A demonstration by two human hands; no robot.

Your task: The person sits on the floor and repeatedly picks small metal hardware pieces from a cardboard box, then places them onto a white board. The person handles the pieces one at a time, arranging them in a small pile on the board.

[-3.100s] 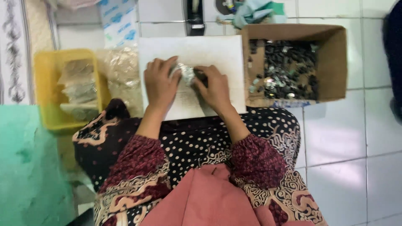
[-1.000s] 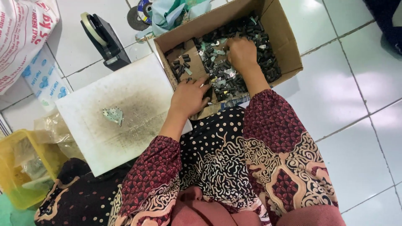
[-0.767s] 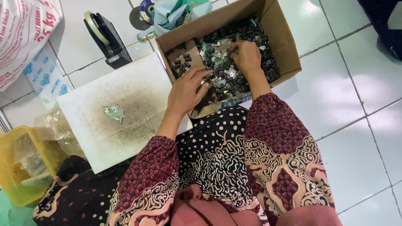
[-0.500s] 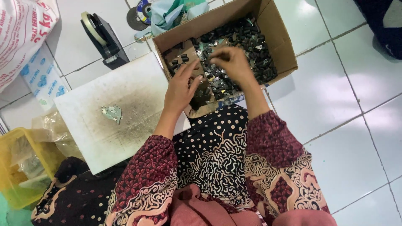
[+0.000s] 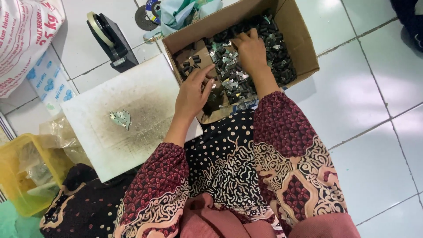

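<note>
An open cardboard box (image 5: 304, 39) on the floor holds several small dark and silvery metal parts (image 5: 229, 72). My right hand (image 5: 251, 50) lies palm down on the pile inside the box, fingers spread into the parts. My left hand (image 5: 191, 94) hovers at the box's near left edge, fingers loosely bent toward the parts; whether it holds one is not visible. A white board (image 5: 145, 97) lies left of the box with a small flat metal piece (image 5: 120, 118) on its grimy middle.
A black tape dispenser (image 5: 109, 40) stands behind the board. A yellow plastic basket (image 5: 9, 176) with clear bags sits at the lower left. A printed white sack (image 5: 26, 35) fills the top left. Cloth and discs (image 5: 176, 11) lie behind the box. White tiled floor (image 5: 374, 123) stretches right.
The view swung from the board to the box. Both hands left the board for the box, leaving the metal piece behind. The right hand has shifted across the pile of parts.
</note>
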